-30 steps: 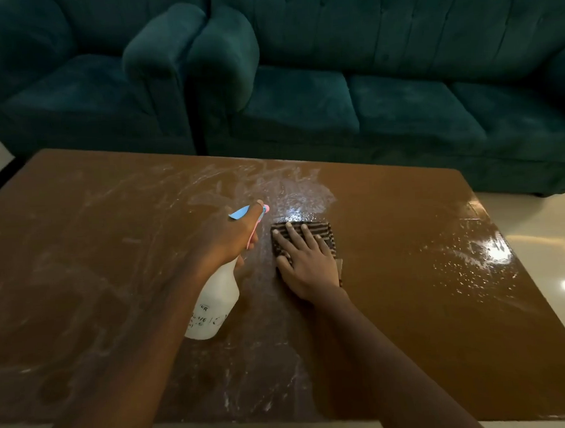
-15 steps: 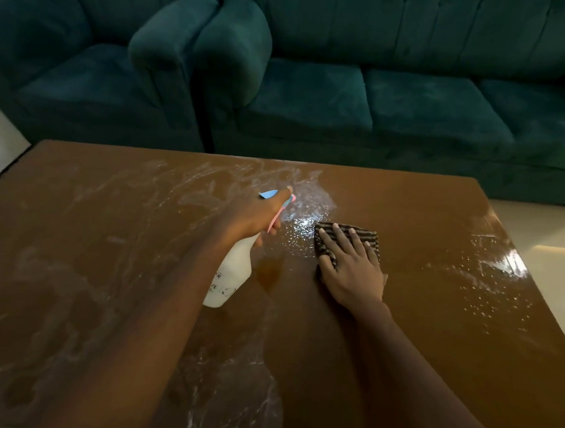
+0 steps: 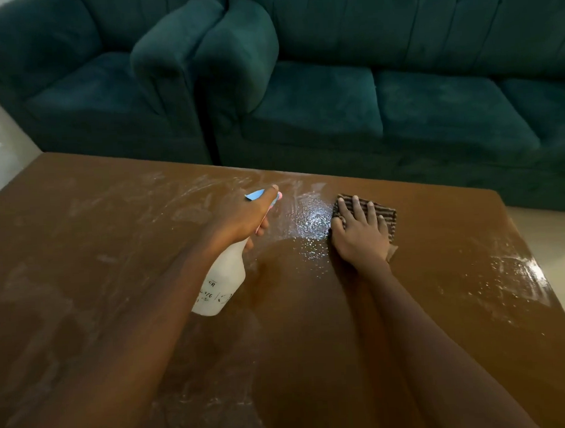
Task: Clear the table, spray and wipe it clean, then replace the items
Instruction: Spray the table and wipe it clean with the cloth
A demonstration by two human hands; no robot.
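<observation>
White plastic spray bottle [image 3: 221,282], clutched round the neck by the left hand [image 3: 242,217], fingers curled tight under the head and index finger laid along the top. Blue nozzle cap poking out just past the knuckles, bit of pink trigger peeking out beneath the fingertip. Tilted hard, base hanging down below the wrist toward the body, nozzle aimed away. Some black print on the side, too small to read properly.

Just right of that grip: a folded brown cloth [image 3: 386,218] with darker stripes, lying flat on the table [image 3: 80,257]. Pinned under the right hand [image 3: 357,232], palm down, fingers straight and spread, not curled round anything, just pressing. Striped edge showing past the fingertips and along the outer side, one corner sticking out by the wrist.

Between the two hands, a glittery wet patch [image 3: 311,222] of fine droplets, right up against the cloth's near-thumb edge. Glossy brown tabletop all around, cloudy whitish smears spreading out left of the bottle hand and down near the forearms. Another shiny speckled spot well off to the right of the cloth hand, near the table's edge.

Beyond the fingertips, a dark teal sofa [image 3: 399,93], with a matching armchair [image 3: 88,93] beside it, arms nearly touching. Pale floor [image 3: 553,232] off past the right edge.
</observation>
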